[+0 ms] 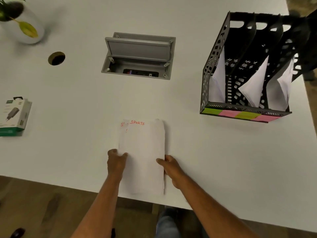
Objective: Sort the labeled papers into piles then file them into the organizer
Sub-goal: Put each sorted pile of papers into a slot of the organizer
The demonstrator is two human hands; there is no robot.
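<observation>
Left hand and right hand both pinching "SPORTS" paper stack edges, organizer well right

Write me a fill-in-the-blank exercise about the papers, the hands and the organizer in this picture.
1. The red word on the top sheet of the paper stack reads ____.
2. The left hand and right hand grip the stack by its two ____ edges.
3. The black organizer stands at the table's ____ side.
4. Its front rim carries green and ____ sticky notes.

Missing words: SPORTS; long; right; pink
</observation>
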